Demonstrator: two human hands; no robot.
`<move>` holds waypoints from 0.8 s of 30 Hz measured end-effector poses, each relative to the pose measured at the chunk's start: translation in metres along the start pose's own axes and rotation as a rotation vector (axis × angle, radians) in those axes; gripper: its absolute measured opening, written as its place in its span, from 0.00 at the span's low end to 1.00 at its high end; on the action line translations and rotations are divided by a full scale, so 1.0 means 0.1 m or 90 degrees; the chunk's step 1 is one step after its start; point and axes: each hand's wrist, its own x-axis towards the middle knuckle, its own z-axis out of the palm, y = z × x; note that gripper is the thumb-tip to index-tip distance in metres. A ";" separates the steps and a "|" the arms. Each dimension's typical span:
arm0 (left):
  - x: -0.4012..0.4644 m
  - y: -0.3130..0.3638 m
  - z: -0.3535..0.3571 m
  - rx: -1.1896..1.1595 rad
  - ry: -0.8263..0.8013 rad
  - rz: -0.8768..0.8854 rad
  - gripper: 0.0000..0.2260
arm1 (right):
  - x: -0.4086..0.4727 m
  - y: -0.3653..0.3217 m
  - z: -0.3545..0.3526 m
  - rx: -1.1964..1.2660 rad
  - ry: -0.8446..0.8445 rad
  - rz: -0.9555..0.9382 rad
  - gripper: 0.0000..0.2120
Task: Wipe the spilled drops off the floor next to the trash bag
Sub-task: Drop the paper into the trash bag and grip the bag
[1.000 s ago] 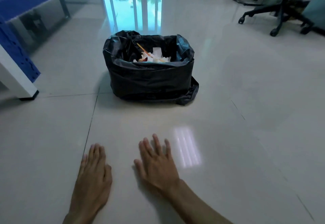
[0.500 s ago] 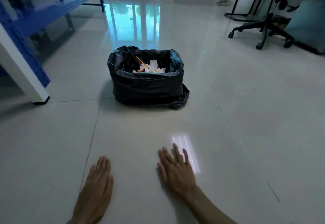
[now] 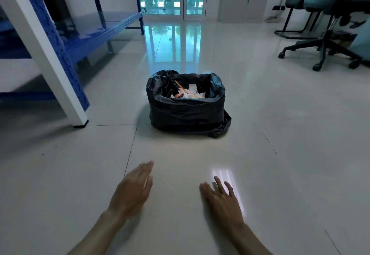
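- The right hand point(image 3: 221, 201) is lying flat on the floor point(image 3: 280, 154), fingers point(image 3: 218, 183) spread, holding nothing.
- The left hand point(image 3: 133, 189) is stretching forward, blurred, fingers straight and empty.
- The trash bag point(image 3: 187, 112) is standing well beyond both hands, its mouth gaping over paper scraps point(image 3: 189, 92).

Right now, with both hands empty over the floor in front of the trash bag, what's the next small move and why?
Probably fetch a cloth or tissue first. The left hand and right hand are both open and bare over the tiled floor, short of the trash bag. No wiping material is in view, and I can't make out any drops on the glossy tiles.
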 end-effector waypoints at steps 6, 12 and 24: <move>1.13 0.30 -0.27 0.030 0.001 0.008 0.23 | 0.08 0.03 0.00 0.030 -0.016 -0.016 0.29; 2.06 0.46 -0.17 0.027 -0.005 -0.021 0.26 | 0.09 0.07 0.08 0.054 0.048 -0.028 0.26; 2.84 0.34 0.18 0.009 -0.048 -0.049 0.27 | 0.15 0.15 0.30 0.160 0.203 -0.059 0.23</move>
